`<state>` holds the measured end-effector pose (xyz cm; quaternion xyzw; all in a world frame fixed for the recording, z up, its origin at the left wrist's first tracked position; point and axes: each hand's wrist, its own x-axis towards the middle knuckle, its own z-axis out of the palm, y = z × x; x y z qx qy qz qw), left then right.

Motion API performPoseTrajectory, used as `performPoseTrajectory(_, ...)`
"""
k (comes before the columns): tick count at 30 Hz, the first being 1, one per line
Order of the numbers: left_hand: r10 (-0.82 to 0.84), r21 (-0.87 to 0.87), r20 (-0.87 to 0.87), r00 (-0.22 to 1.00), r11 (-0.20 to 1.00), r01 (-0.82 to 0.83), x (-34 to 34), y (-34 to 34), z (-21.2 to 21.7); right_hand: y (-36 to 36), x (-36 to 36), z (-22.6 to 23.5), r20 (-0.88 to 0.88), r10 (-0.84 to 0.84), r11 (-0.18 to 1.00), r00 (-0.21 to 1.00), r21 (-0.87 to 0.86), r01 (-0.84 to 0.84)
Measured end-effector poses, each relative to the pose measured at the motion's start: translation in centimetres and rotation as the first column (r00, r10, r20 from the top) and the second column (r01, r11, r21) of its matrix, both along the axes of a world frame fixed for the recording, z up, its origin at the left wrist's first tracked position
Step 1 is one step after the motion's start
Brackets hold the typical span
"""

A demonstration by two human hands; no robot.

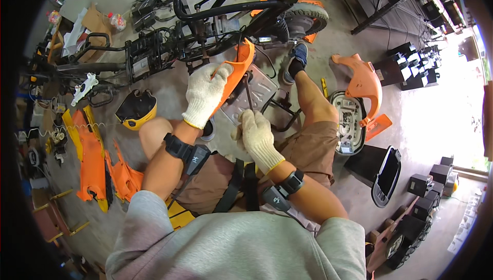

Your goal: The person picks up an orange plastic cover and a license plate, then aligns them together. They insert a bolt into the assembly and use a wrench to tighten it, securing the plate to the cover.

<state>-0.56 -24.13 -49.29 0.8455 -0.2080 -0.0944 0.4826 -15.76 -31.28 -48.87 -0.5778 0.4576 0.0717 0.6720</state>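
My left hand (203,90), in a white knit glove, grips a long curved orange plastic body panel (235,74) beside the bare scooter frame (231,8). My right hand (258,135), gloved too, is closed around the lower end of a slim dark metal rod tool (250,95). The rod's upper end reaches the panel's right side; whether it meets a screw there cannot be made out. Behind the panel lies a grey patterned plate (264,87) between my feet. The scooter's rear wheel (306,21) stands just beyond.
On the left lie a yellow-and-black shell (136,111) and orange panels (91,154). To the right are an orange fairing (367,85), an upturned seat (350,123) and a black storage bucket (385,177). Black boxes (411,67) and a metal rack (380,3) stand farther right.
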Motion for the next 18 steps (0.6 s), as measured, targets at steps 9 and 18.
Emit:
performPoseTrajectory(9,-0.037,-0.152,-0.060,0.997,0.988,0.028,-0.2,-0.2,-0.7,1.3,0.9,-0.8,-0.066,0.075,0.997,0.995,0.041,-0.072)
performPoseTrajectory(18,-0.105,-0.126,-0.065,0.992,0.987,0.096,-0.1,0.0,-1.3,1.5,1.9,-1.0,-0.105,0.224,0.973,0.969,-0.033,-0.229)
